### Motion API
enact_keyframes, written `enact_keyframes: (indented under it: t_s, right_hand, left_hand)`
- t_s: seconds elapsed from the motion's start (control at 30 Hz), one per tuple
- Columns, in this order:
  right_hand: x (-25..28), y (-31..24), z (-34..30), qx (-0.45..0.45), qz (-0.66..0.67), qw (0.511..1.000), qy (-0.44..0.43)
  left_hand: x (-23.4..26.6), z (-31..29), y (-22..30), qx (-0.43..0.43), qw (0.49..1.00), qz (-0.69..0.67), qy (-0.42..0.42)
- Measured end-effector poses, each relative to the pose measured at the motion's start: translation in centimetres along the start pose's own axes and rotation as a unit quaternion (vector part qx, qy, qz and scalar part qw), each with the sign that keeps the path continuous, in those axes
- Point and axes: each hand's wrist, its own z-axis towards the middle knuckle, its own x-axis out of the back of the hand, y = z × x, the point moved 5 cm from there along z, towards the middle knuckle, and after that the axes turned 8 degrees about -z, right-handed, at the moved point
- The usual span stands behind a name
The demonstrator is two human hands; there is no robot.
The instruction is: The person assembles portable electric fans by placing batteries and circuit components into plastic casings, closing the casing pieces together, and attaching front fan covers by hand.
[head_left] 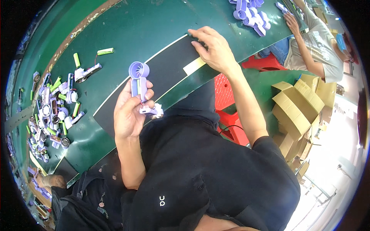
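Observation:
My left hand (130,107) is closed around a purple handheld-fan housing (138,71), its round ribbed ring pointing away from me. A green battery seems to sit inside its handle. From the housing's near end a white fan part (152,110) hangs beside my fingers, joined by a thin red wire. My right hand (214,48) is above the far right part of a long black mat (165,63), thumb and index finger apart, with nothing visible between them. The index fingertip is at the mat's far edge; contact cannot be made out. A pale yellow strip (194,66) lies by the mat's near edge.
White fan parts with green batteries (50,107) are heaped at left on the green table (115,23). Purple housings (250,17) lie at the far right. A co-worker (314,50) sits beyond them. Red stools (224,94) and cardboard boxes (298,106) stand at right.

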Motion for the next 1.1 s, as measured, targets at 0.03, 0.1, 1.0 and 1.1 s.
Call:
enact_keyframes:
  t_s: [0.03, 0.1, 1.0, 1.1]
  right_hand:
    - [-0.4, 0.0, 0.4, 0.042, -0.027, 0.998, -0.034]
    - [-0.6, 0.0, 0.9, 0.099, -0.061, 0.989, -0.091]
    - [2.5, -1.7, -5.7, 0.157, -0.111, 0.965, -0.180]
    - [3.0, -1.3, -6.8, 0.113, -0.045, 0.980, -0.159]
  left_hand:
    - [0.2, 0.1, -0.3, -0.004, 1.000, 0.008, 0.018]
    - [0.6, 0.5, -0.6, -0.014, 1.000, 0.005, 0.013]
    - [0.4, -2.6, -4.1, -0.058, 0.983, 0.165, 0.055]
    - [-0.2, -3.0, -4.5, -0.090, 0.975, 0.190, 0.077]
